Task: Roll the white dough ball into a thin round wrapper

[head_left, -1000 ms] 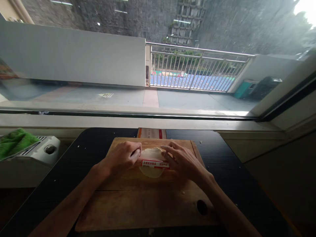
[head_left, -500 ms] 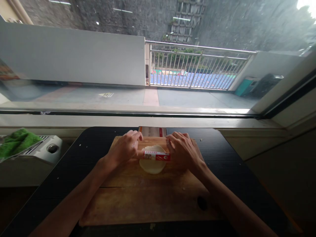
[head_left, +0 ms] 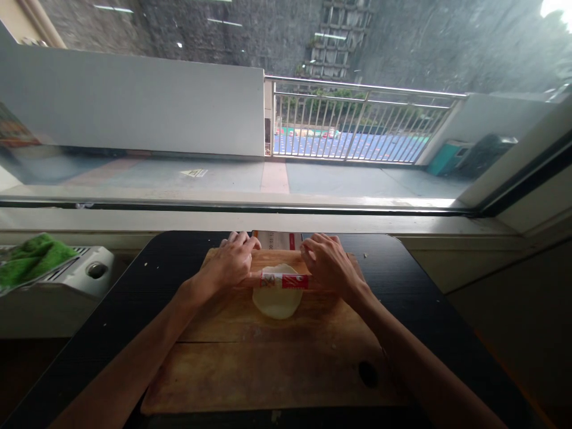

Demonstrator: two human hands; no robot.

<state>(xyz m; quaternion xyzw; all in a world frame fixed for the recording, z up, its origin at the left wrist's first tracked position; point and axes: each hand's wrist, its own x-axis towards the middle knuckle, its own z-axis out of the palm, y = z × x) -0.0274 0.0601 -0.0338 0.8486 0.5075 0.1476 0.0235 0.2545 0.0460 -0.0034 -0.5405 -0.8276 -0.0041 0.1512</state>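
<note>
A wooden rolling pin (head_left: pixel 285 280) with a red and white printed label lies crosswise over a round, flat piece of pale dough (head_left: pixel 277 304). My left hand (head_left: pixel 232 260) is on the pin's left end, its fingers curled. At the right end rests my right hand (head_left: pixel 328 260), closed in much the same way. Both palms hide the pin's ends. Dough shows on the near and far sides of the pin. Beneath it all is a wooden cutting board (head_left: pixel 268 369), with a dark oval hole at its near right.
The board sits on a black table (head_left: pixel 429 333) with scattered crumbs. Behind it stands a device with a lit screen (head_left: pixel 277 240). A green cloth (head_left: pixel 38 259) lies on a white unit (head_left: pixel 84 292) at left. A window with its sill (head_left: pixel 201 221) borders the table's far side.
The rolling pin has turned under my hands, so its label shows a different part. Both hands remain at its ends. The view has shifted slightly.
</note>
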